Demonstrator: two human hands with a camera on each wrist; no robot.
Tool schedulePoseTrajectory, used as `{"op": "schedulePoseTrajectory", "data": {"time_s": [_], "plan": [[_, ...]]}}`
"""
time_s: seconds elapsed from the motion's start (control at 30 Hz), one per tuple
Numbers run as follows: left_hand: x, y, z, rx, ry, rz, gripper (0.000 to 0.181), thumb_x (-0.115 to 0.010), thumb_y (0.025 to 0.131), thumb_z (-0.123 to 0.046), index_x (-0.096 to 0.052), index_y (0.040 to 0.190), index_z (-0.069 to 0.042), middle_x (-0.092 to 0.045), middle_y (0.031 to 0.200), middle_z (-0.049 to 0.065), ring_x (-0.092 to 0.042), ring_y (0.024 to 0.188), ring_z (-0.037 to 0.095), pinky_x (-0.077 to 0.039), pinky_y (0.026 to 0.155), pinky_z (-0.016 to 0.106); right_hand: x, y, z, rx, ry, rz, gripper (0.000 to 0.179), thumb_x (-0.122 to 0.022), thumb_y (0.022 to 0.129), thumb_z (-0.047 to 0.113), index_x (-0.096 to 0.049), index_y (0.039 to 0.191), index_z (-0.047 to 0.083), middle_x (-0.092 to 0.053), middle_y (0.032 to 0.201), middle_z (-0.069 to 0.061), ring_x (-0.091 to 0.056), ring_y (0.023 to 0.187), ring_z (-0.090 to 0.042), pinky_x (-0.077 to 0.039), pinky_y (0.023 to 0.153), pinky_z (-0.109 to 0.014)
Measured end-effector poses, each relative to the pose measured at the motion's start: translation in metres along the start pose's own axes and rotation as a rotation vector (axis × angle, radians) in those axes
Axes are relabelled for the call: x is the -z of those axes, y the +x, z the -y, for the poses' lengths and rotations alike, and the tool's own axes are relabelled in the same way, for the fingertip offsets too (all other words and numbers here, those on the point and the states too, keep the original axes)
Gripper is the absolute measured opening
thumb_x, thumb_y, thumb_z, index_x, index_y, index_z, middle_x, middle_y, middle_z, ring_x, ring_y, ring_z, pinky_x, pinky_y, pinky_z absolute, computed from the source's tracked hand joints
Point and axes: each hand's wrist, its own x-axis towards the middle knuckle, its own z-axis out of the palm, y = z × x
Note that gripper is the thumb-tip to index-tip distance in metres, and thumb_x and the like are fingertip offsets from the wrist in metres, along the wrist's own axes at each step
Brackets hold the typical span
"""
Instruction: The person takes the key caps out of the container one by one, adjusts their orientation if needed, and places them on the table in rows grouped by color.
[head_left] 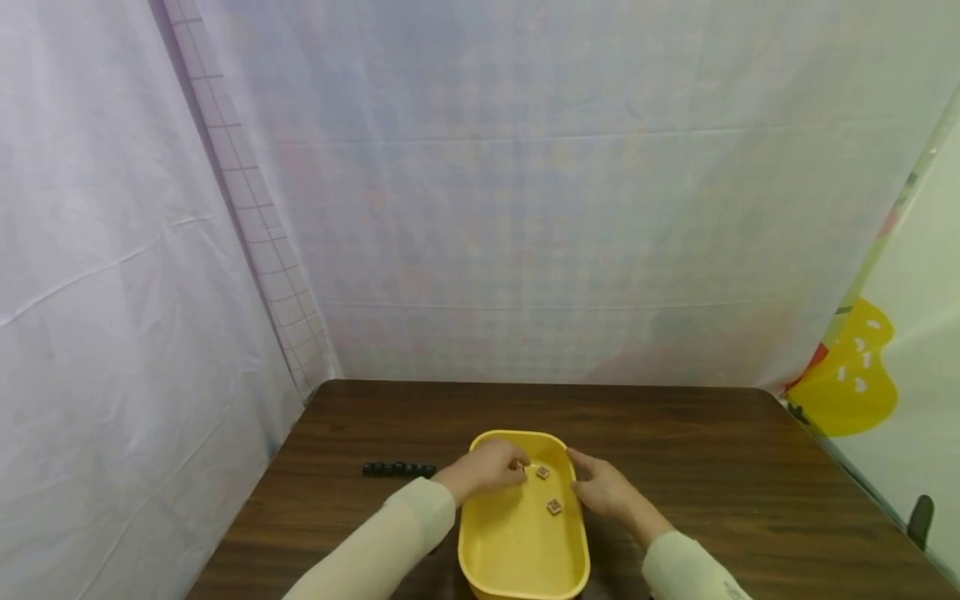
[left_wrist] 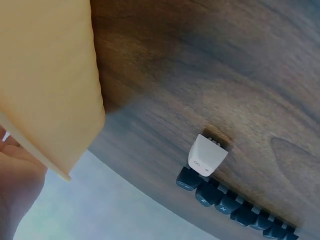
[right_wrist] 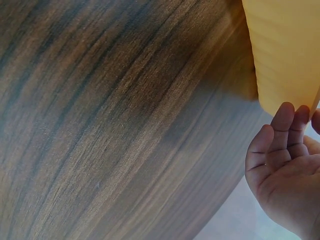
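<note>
A yellow plastic bin [head_left: 525, 550] stands on the table, with small pale keycaps [head_left: 553, 507] lying on its floor. My left hand [head_left: 491, 465] reaches over the left rim into the bin. Its thumb and fingertips pinch around a small pale piece, apparently a keycap, mostly hidden by the fingers. At the far right of the bin, my right hand [head_left: 606, 492] grips the rim, its fingers [right_wrist: 283, 117] against the outer wall. In the left wrist view, a white keycap [left_wrist: 207, 156] sits beside a row of black keycaps [left_wrist: 227, 204].
The dark wood-grain table [head_left: 712, 467] extends on both sides of the bin. White curtains [head_left: 525, 208] hang behind it and on the left. At the right, a pale sheet bears a yellow printed shape [head_left: 855, 383].
</note>
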Motion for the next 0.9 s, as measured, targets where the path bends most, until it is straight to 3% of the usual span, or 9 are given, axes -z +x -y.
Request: {"op": "schedulePoseTrajectory", "data": {"time_s": [0.1,0.2,0.37,0.57,0.67,0.8,0.9], "plan": [[0.005,-0.005,0.002,0.012,-0.069,-0.043,0.023,-0.066,0.096,-0.019,-0.072,0.117,-0.009,-0.071,0.102,-0.002,-0.064,0.091,0.009,-0.053,0.086,0.031,0.0,0.0,0.0,0.005,0.0,0.004,0.059,-0.06,0.089,0.0,-0.043,0.145,-0.007,-0.05,0.139,-0.03,-0.057,0.109,-0.036,-0.048,0.09,-0.047],[0.011,-0.008,0.006,0.021,-0.118,-0.098,0.021,-0.069,0.093,-0.016,-0.072,0.112,-0.008,-0.069,0.097,-0.003,-0.063,0.087,0.009,-0.052,0.085,0.032,0.0,0.0,0.0,0.007,-0.002,0.006,0.059,-0.059,0.089,0.0,-0.043,0.145,-0.007,-0.044,0.144,-0.03,-0.048,0.126,-0.041,-0.035,0.106,-0.058],[0.018,-0.017,0.018,0.044,-0.201,-0.16,0.025,-0.07,0.09,-0.011,-0.07,0.114,-0.004,-0.07,0.101,0.002,-0.064,0.09,0.015,-0.053,0.08,0.031,-0.001,0.0,0.0,-0.006,0.009,0.012,0.059,-0.058,0.089,-0.001,-0.042,0.145,-0.007,-0.043,0.145,-0.03,-0.049,0.125,-0.04,-0.034,0.106,-0.06],[0.028,-0.035,0.031,0.097,-0.326,-0.191,0.029,-0.065,0.096,-0.016,-0.068,0.122,-0.004,-0.067,0.108,0.004,-0.063,0.098,0.02,-0.055,0.079,0.036,-0.001,0.002,-0.004,-0.01,0.044,0.024,0.06,-0.058,0.09,0.003,-0.041,0.147,-0.005,-0.042,0.147,-0.028,-0.039,0.135,-0.045,-0.028,0.109,-0.061],[0.032,-0.046,0.039,0.107,-0.362,-0.231,0.028,-0.066,0.096,-0.019,-0.069,0.121,-0.005,-0.064,0.104,0.001,-0.06,0.094,0.02,-0.054,0.076,0.037,-0.001,0.0,-0.001,-0.011,0.043,0.023,0.059,-0.058,0.09,0.002,-0.041,0.147,-0.006,-0.043,0.145,-0.029,-0.045,0.13,-0.042,-0.032,0.108,-0.059],[0.035,-0.062,0.053,0.125,-0.417,-0.29,0.024,-0.067,0.095,-0.018,-0.071,0.115,-0.006,-0.064,0.097,0.0,-0.059,0.086,0.018,-0.052,0.071,0.036,0.0,-0.002,0.004,-0.014,0.03,0.015,0.059,-0.058,0.089,-0.001,-0.042,0.145,-0.008,-0.048,0.14,-0.031,-0.055,0.113,-0.036,-0.041,0.101,-0.056],[0.035,-0.074,0.064,0.156,-0.454,-0.322,0.02,-0.068,0.093,-0.016,-0.071,0.111,-0.008,-0.067,0.095,-0.001,-0.061,0.085,0.016,-0.053,0.07,0.034,0.0,-0.002,0.004,-0.022,0.022,0.013,0.059,-0.059,0.089,0.0,-0.042,0.146,-0.007,-0.048,0.141,-0.031,-0.054,0.118,-0.038,-0.04,0.102,-0.057]]}}
